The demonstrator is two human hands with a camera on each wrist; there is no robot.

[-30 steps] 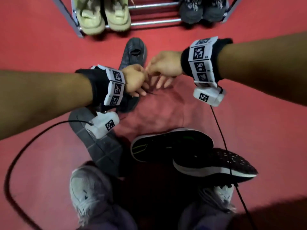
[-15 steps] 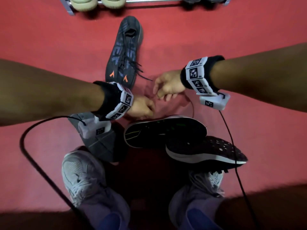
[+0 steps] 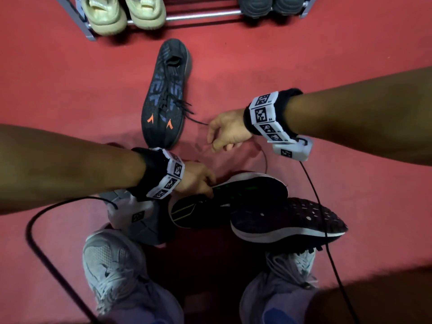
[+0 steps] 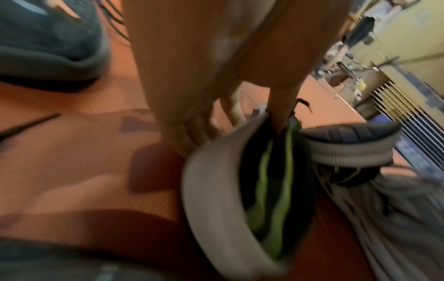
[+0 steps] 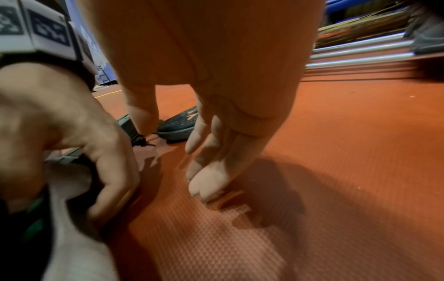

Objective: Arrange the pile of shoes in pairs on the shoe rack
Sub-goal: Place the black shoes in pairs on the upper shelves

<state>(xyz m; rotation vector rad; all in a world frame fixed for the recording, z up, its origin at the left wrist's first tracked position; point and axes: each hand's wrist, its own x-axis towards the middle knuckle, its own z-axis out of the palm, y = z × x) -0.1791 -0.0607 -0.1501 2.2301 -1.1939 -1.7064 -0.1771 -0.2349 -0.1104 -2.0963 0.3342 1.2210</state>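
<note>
My left hand (image 3: 201, 183) grips the edge of a black shoe with green sole lines (image 3: 245, 192) that lies sole-up on the red floor. In the left wrist view the left hand (image 4: 235, 133) has its thumb on the sole (image 4: 271, 190) and its fingers under the white rim. My right hand (image 3: 219, 143) hovers just above the floor with loosely hanging fingers (image 5: 199, 180), holding nothing. A second black shoe (image 3: 287, 218) overlaps the first. A dark grey shoe with orange marks (image 3: 167, 94) stands upright ahead. Another grey shoe (image 3: 145, 228) lies sole-up under my left wrist.
The shoe rack (image 3: 201, 16) stands at the top, with a beige pair (image 3: 124, 12) on its left and a dark pair (image 3: 271, 4) on its right. My own feet in grey sneakers (image 3: 112, 265) are below. Black cables (image 3: 313, 183) trail from both wrists.
My left hand has dropped from beside the right hand down onto the green-soled black shoe and taken hold of it. The right hand has drawn back to the right.
</note>
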